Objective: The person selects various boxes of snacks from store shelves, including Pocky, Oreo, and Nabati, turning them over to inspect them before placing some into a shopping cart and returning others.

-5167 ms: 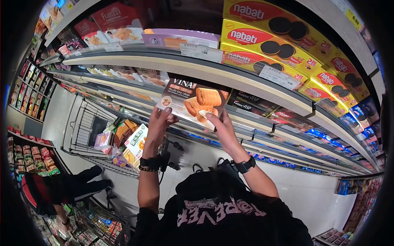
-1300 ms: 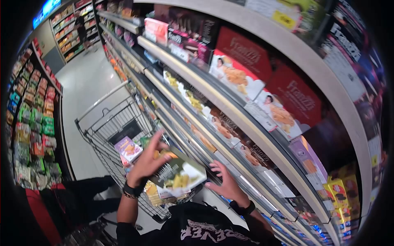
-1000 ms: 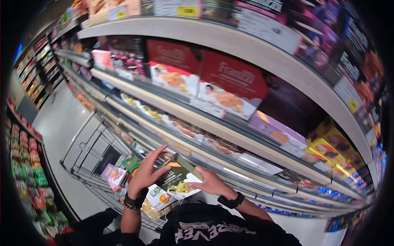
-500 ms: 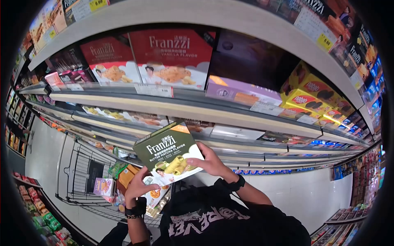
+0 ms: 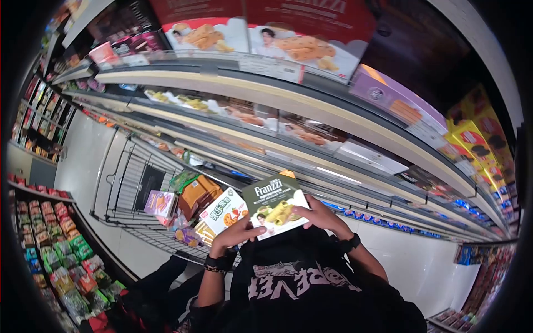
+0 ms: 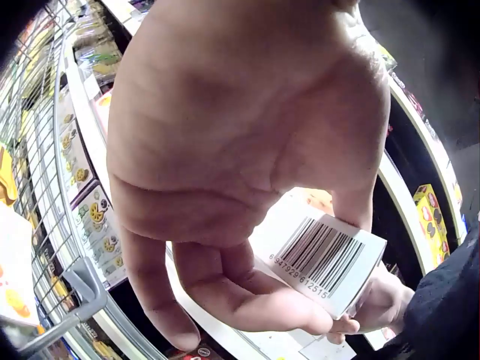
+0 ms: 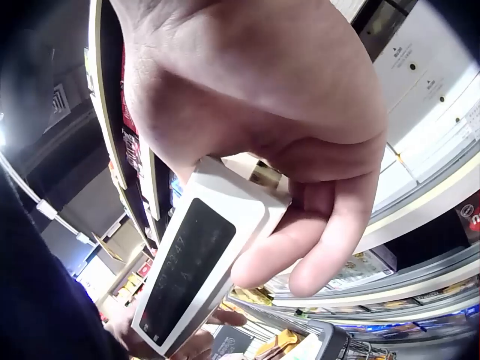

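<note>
Close to the chest, both hands hold a green and white Franzzi butter matcha flavor box, its printed front facing up. My left hand grips its lower left corner, thumb on the front. At the right edge my right hand pinches it, thumb also on the front. In the left wrist view, the left hand curls its fingers around the box's white barcode end. The right wrist view has the right hand holding the other end, with a dark panel on the narrow side.
A wire shopping cart stands to the left, holding a purple box, a brown package and a white box. Shelves of boxed snacks run across the front. Bagged goods fill a rack at left.
Earlier both hands held a brown Vina box; now they hold the green Franzzi box. The right hand, apart from it 1.3 seconds ago, has gripped it. The box has since come closer to the chest.
</note>
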`<act>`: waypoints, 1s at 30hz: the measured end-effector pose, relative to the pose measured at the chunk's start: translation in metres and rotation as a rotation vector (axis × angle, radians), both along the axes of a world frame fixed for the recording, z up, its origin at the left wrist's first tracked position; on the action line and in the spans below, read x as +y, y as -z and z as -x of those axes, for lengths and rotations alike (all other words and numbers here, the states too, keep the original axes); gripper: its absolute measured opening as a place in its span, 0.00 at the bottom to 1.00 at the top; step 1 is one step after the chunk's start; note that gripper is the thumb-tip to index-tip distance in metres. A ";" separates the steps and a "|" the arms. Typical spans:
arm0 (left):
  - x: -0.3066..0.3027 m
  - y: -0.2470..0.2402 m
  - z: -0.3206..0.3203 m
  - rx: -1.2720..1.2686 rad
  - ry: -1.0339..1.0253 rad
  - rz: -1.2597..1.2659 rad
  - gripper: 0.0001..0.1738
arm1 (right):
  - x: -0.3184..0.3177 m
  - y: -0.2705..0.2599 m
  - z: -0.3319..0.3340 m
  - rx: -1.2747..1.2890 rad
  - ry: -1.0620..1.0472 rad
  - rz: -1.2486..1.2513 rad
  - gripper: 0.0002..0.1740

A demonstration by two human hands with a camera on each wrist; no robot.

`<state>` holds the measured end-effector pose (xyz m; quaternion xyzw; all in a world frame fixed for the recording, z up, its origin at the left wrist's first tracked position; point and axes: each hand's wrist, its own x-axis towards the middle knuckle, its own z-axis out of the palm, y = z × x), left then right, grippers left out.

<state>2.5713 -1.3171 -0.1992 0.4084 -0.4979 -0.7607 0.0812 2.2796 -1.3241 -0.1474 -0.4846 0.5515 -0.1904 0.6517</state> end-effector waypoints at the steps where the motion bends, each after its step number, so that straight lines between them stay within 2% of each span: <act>1: 0.005 -0.003 0.004 0.098 -0.041 0.042 0.39 | 0.002 0.000 0.001 0.001 0.028 -0.011 0.39; 2: 0.008 -0.001 0.009 0.152 -0.093 0.025 0.46 | 0.003 -0.003 0.001 0.026 0.031 -0.041 0.40; 8: 0.010 -0.022 0.013 0.020 -0.158 0.101 0.43 | -0.001 0.022 0.004 0.024 0.018 -0.042 0.33; 12: 0.030 0.027 0.004 0.236 -0.244 0.057 0.42 | -0.004 0.017 0.004 0.003 0.035 0.026 0.28; 14: 0.052 0.065 -0.003 0.274 -0.344 0.166 0.42 | -0.005 0.015 0.001 0.020 0.106 0.090 0.28; 15: 0.065 0.086 -0.008 0.116 -0.352 0.223 0.46 | -0.007 0.014 0.002 0.037 0.105 0.058 0.27; 16: 0.082 0.099 -0.010 0.123 -0.375 0.233 0.46 | -0.007 0.002 -0.006 0.061 0.124 0.129 0.26; 18: 0.113 0.125 -0.012 -0.840 -0.381 0.757 0.48 | -0.009 0.004 -0.007 0.016 0.093 0.178 0.25; 20: 0.143 0.159 -0.018 -0.879 -0.352 0.560 0.48 | -0.010 -0.001 -0.011 0.048 0.053 0.211 0.24; 22: 0.167 0.164 -0.018 -0.945 -0.450 0.470 0.39 | -0.011 -0.005 -0.016 0.052 0.022 0.118 0.25; 24: 0.168 0.156 -0.021 -0.884 -0.469 0.445 0.30 | -0.012 -0.020 -0.028 0.137 -0.017 0.087 0.28; 25: 0.168 0.160 -0.019 -0.917 -0.504 0.647 0.23 | -0.014 -0.002 -0.023 0.192 -0.083 0.205 0.30; 26: 0.170 0.164 -0.020 -0.906 -0.521 0.646 0.23 | -0.014 0.011 -0.015 0.107 -0.058 0.101 0.30; 28: 0.168 0.153 -0.022 -0.875 -0.437 0.668 0.23 | -0.012 0.016 -0.016 0.150 -0.075 0.148 0.30; 30: 0.167 0.158 -0.023 -0.839 -0.470 0.714 0.22 | -0.014 0.019 -0.014 0.145 -0.094 0.122 0.29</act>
